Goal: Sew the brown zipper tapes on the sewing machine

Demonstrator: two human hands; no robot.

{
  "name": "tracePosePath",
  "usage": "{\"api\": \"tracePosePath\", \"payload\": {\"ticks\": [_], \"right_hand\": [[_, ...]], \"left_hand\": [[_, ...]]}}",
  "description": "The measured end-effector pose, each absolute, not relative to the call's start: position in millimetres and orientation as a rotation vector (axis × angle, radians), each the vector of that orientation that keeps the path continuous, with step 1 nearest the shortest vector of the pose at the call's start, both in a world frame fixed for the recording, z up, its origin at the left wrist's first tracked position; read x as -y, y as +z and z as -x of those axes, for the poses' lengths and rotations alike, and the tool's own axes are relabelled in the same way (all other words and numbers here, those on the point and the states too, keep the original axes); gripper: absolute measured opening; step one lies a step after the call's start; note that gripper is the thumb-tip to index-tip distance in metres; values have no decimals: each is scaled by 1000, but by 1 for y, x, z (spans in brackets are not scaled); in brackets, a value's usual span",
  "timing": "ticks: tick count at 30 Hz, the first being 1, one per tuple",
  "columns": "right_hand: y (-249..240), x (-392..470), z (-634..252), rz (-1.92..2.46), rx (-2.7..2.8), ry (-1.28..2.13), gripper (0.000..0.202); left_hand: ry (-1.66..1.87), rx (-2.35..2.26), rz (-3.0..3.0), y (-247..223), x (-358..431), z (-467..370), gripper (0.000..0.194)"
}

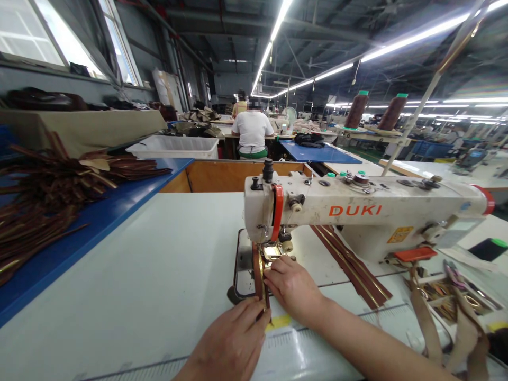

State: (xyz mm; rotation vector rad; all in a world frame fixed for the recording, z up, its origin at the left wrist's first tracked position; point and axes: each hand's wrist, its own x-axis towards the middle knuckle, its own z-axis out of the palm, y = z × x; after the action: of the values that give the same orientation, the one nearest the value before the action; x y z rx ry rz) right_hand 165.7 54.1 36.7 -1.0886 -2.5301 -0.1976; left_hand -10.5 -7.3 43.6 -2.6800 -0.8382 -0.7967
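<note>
With closed fingers [252, 307], your left hand [234, 338] pinched the brown zipper strip [259, 280] beneath the sewing machine [313, 203]; your right hand [296, 290] bent beside it, grip unclear. Uneven tension could have skewed the strip; straying too near risked injured fingers.

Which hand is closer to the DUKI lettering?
Right. The right hand is below and left of the DUKI lettering in the picture, at the brown strip; the left hand is farther that way, at the strip's near end.
</note>
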Motion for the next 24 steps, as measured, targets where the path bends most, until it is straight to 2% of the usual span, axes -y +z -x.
{"api": "tracePosePath", "payload": {"ticks": [7,14,24], "right_hand": [[34,-53,-166,989,2538,-286,17],[32,-52,-166,1030,2538,-254,18],[31,-54,-165,1060,2525,-207,18]], "left_hand": [[-741,841,2735,42,7,12,33],[-784,720,2646,37,2,11,29],[-739,786,2725,35,1,15,27]]}}
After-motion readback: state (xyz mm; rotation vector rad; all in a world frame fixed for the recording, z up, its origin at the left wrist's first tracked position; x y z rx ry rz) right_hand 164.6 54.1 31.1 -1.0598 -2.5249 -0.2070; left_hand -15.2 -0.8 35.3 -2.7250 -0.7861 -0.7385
